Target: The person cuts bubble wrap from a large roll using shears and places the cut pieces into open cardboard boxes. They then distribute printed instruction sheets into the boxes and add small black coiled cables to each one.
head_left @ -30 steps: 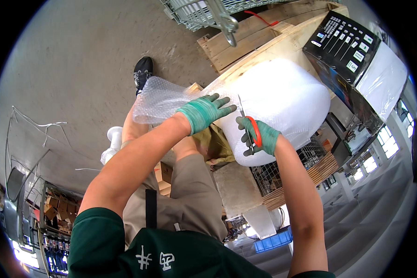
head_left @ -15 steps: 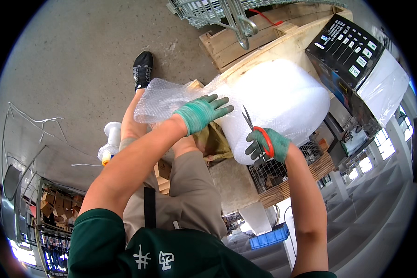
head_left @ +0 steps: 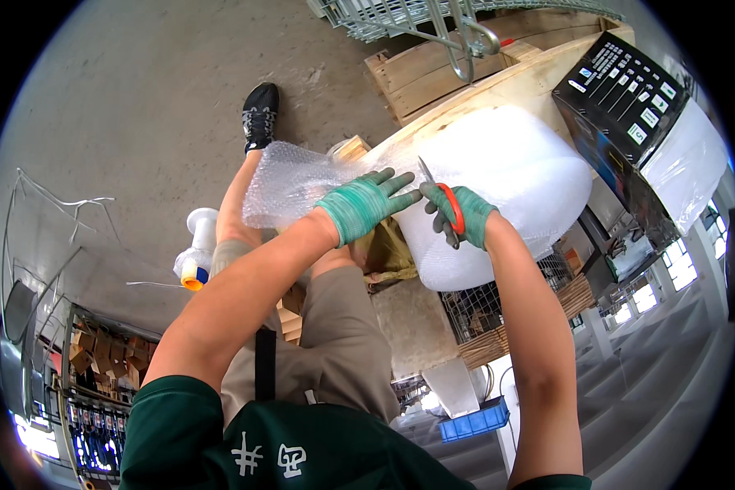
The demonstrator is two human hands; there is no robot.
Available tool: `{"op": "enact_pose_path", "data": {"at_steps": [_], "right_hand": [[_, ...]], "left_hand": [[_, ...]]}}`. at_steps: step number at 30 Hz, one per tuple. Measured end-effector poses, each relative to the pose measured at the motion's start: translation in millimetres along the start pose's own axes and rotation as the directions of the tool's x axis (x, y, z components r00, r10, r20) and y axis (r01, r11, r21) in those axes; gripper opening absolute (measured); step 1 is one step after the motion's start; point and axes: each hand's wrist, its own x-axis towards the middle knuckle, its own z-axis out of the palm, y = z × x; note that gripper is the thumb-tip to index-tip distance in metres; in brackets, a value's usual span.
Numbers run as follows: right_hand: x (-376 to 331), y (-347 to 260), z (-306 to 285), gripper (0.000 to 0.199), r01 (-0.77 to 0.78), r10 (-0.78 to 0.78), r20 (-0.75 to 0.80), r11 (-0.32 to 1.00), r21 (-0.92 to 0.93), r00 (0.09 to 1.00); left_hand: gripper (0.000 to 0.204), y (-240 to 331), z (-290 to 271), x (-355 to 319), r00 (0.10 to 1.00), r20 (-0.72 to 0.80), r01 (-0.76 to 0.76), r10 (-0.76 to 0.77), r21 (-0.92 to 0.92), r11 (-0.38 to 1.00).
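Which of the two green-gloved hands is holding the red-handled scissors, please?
The right hand holds the scissors, fingers through the red loop, blades pointing up at the bubble wrap. The left hand only presses flat on the wrap.

Bubble-wrap roll [head_left: 506, 175]: centre, lying on pallet [head_left: 465, 82]. Loose sheet [head_left: 290, 184]: off roll's left end, over raised knee. Left hand [head_left: 367, 204]: on sheet, just left of scissors [head_left: 441, 192]. Right hand [head_left: 461, 214]: against roll's near side, holding scissors. Shoe [head_left: 261, 114]: on floor, beyond sheet. Tape dispenser [head_left: 196, 257]: left of leg. Wire cart [head_left: 416, 16]: behind pallet. Panel unit [head_left: 629, 98]: right of roll. Crate [head_left: 474, 420]: low, near right elbow.
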Motion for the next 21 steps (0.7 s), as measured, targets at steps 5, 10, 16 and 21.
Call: {"op": "enact_pose_path", "data": {"at_steps": [5, 10, 16, 21], "right_hand": [[-19, 2, -7, 0.081, -0.003, 0.004, 0.012, 0.993, -0.119, 1.000], [-45, 7, -5, 0.094, -0.069, 0.065, 0.087, 0.996, 0.051, 0.994], [-19, -14, 14, 0.092, -0.025, 0.021, 0.048, 0.996, 0.088, 0.999], [14, -33, 13, 0.092, 0.006, -0.006, 0.006, 1.000, 0.000, 1.000]], "left_hand": [[0.070, -12, 7, -14, 0.998, -0.053, 0.023, -0.024, -0.013, 1.000], [0.068, -18, 4, -22, 0.996, -0.092, 0.007, -0.010, -0.032, 0.999], [0.067, -12, -9, -23, 0.996, -0.084, -0.004, 0.004, -0.001, 1.000], [0.067, -7, -11, -22, 0.998, -0.068, 0.007, -0.008, -0.011, 1.000]]}}
